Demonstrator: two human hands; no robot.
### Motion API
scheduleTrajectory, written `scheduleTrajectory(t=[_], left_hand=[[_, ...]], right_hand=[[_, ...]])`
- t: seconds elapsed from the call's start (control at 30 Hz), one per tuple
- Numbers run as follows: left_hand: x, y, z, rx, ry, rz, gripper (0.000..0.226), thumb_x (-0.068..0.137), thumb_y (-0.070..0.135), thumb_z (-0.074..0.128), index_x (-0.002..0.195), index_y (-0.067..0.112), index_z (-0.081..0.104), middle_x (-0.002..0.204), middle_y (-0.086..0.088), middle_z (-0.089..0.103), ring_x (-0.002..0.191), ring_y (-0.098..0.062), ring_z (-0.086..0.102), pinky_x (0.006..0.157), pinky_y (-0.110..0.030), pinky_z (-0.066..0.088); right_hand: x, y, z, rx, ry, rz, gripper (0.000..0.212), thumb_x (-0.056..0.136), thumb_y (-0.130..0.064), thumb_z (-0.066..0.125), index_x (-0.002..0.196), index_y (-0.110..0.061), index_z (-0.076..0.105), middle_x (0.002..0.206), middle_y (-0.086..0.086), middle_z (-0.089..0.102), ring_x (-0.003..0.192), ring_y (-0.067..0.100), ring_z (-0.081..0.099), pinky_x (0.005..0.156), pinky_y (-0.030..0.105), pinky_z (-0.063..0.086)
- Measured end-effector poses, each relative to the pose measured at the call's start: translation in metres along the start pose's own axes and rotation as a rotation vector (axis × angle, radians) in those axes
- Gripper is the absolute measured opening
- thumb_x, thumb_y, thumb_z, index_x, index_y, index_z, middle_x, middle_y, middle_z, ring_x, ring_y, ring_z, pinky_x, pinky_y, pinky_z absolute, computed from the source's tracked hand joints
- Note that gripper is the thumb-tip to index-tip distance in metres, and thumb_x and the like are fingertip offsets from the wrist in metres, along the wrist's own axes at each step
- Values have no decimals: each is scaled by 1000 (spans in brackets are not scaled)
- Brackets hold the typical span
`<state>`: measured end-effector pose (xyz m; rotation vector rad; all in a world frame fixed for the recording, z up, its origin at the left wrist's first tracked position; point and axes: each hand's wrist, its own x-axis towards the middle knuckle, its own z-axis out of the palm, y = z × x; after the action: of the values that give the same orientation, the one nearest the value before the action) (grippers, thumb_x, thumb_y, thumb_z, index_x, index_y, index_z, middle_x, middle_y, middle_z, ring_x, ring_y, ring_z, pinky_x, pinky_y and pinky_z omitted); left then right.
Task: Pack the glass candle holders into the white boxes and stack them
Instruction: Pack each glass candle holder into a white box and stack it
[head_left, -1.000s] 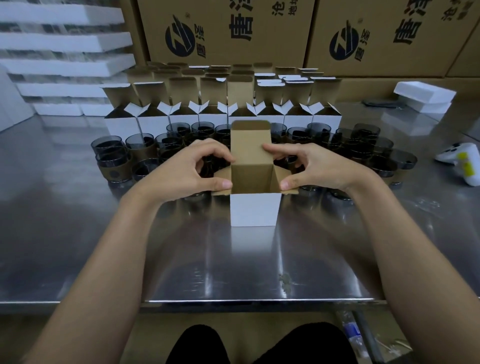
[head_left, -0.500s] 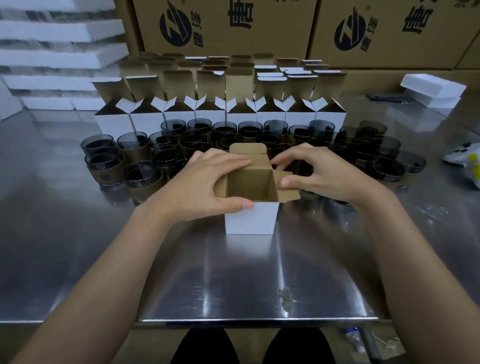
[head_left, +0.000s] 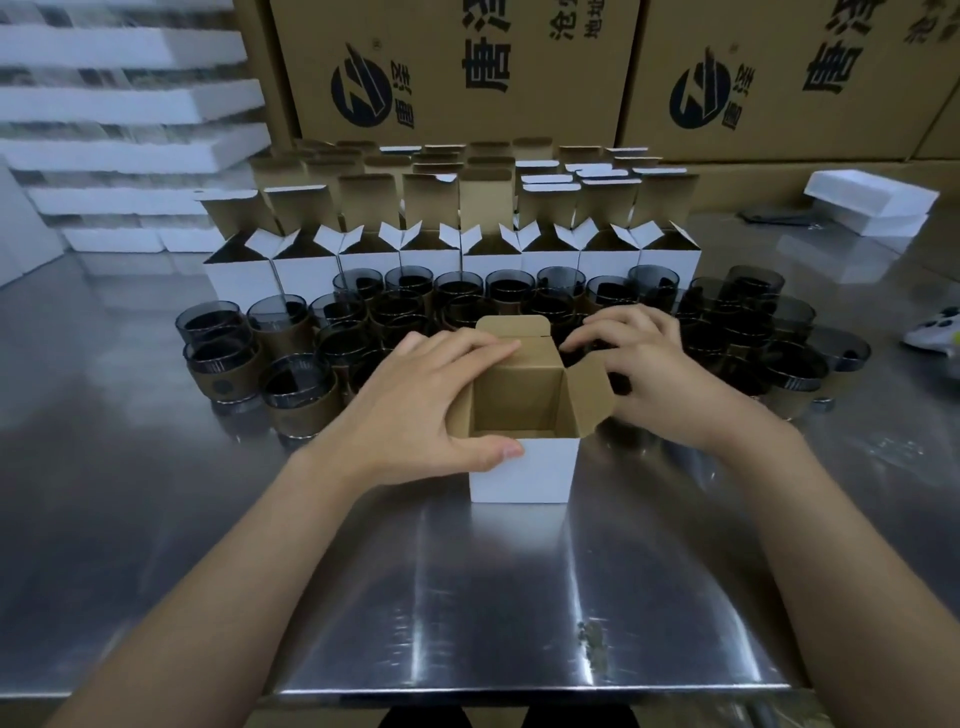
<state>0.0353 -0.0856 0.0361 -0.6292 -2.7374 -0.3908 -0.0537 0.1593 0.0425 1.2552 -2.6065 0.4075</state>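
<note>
Left hand grips open white box, right hand just beside.

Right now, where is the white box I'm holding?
Head view, centre: the open white box stands on the steel table, in front of the glass candle holders, with the left hand gripping its left side.
</note>
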Motion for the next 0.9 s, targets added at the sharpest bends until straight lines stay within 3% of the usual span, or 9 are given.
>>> scheduleTrajectory(t=[0.1,0.27,0.33,0.4,0.53,0.63,0.73,0.9], left_hand=[[-5,-2,0,-36,-21,-24,89,70,76,46,147,34,28,141,17,38,117,-5,39,97,-28,33],[-8,0,0,-125,50,-45,80,65,73,55,135,39,35,124,24,43,99,2,38,85,-15,34],[-8,0,0,-149,54,-51,77,66,73,55,132,39,37,126,25,42,101,3,39,85,-17,35],[-8,-1,1,-154,40,-51,72,68,73,55,129,37,41,134,24,41,112,-2,42,90,-25,37],[-6,2,5,-112,43,-39,55,70,73,53,112,37,51,139,26,37,119,-6,39,96,-29,33],[-1,7,13,-95,94,-58,64,70,75,51,123,38,51,142,25,38,117,7,28,95,-23,27],[5,14,21,-97,147,-101,79,70,76,49,137,36,43,142,19,42,110,18,20,94,-17,23],[10,17,29,-165,132,-194,99,65,79,51,149,38,18,146,16,39,116,3,29,95,-24,26]], right_hand=[[0,1,2,16,40,-13,18,87,-19,69,103,-25,74,127,-16,51,134,13,27,112,33,1],[-4,7,-12,175,70,21,12,85,-21,71,95,-27,71,114,-24,51,120,3,32,105,30,18],[-7,8,-19,274,100,63,13,86,-20,71,93,-31,67,111,-24,54,117,4,40,102,21,26],[-10,10,-26,394,191,111,19,88,-16,68,91,-34,63,106,-22,59,110,5,50,94,12,33],[-13,7,-36,781,447,161,20,92,-8,63,93,-28,65,86,-19,69,85,-2,63,78,14,47],[-12,2,-38,929,598,183,17,92,-6,61,99,-21,66,84,-16,71,81,-1,65,70,15,51],[-10,-1,-38,1073,589,181,21,94,-3,56,109,-15,65,99,-3,72,92,10,67,76,20,54],[-8,-12,-38,1241,575,42,31,85,-5,62,115,-13,63,107,2,73,103,19,67,79,22,54]])
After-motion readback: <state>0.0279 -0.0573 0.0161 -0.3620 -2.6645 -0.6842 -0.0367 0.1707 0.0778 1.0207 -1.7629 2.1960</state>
